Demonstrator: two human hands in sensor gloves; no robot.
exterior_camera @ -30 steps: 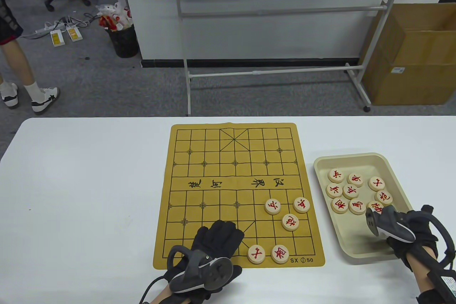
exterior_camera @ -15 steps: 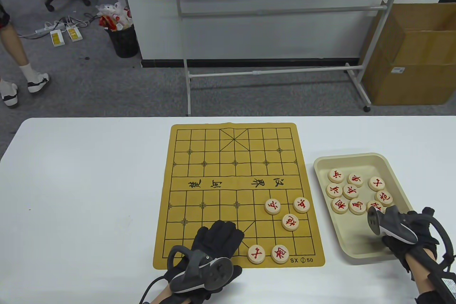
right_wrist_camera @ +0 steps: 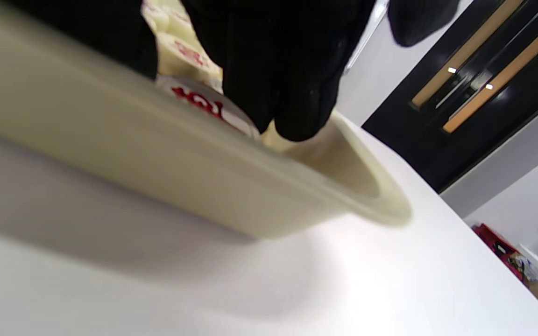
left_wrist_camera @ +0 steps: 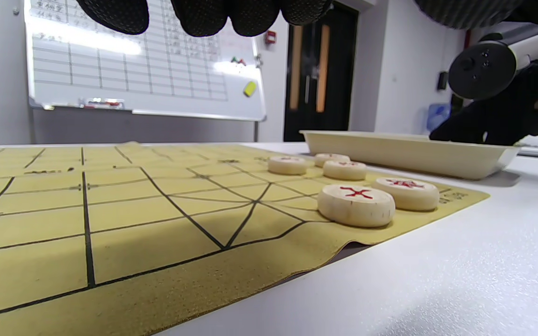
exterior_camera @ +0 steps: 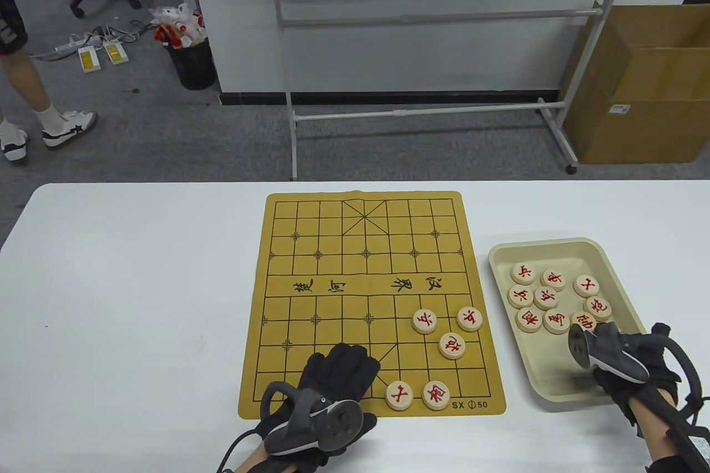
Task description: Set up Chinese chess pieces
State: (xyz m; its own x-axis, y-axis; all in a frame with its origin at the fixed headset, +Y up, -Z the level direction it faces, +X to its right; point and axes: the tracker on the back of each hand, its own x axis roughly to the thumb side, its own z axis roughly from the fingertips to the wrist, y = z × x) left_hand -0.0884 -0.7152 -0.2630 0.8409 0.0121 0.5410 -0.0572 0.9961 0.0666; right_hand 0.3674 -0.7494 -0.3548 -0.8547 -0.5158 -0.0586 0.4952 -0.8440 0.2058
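The yellow chess board mat [exterior_camera: 333,251] lies mid-table. Several wooden pieces with red characters stand on its near right part: three in a cluster [exterior_camera: 451,346] and two on the near edge row [exterior_camera: 399,395], also seen in the left wrist view [left_wrist_camera: 356,204]. The beige tray [exterior_camera: 546,244] to the right holds several more pieces [exterior_camera: 546,297]. My left hand [exterior_camera: 341,367] rests flat on the board's near edge, empty. My right hand [exterior_camera: 604,333] reaches into the tray's near right corner. Its fingers [right_wrist_camera: 287,70] hang around a piece [right_wrist_camera: 199,105]; any grip is hidden.
A whiteboard stand [exterior_camera: 427,107] and a cardboard box [exterior_camera: 643,85] stand on the floor beyond the table. A person [exterior_camera: 22,85] walks at the far left. White table surface [exterior_camera: 127,295] lies left of the board.
My right hand has drawn back slightly toward the near edge, uncovering more of the tray's nearest piece. My left hand has not moved. The person in the background has stepped.
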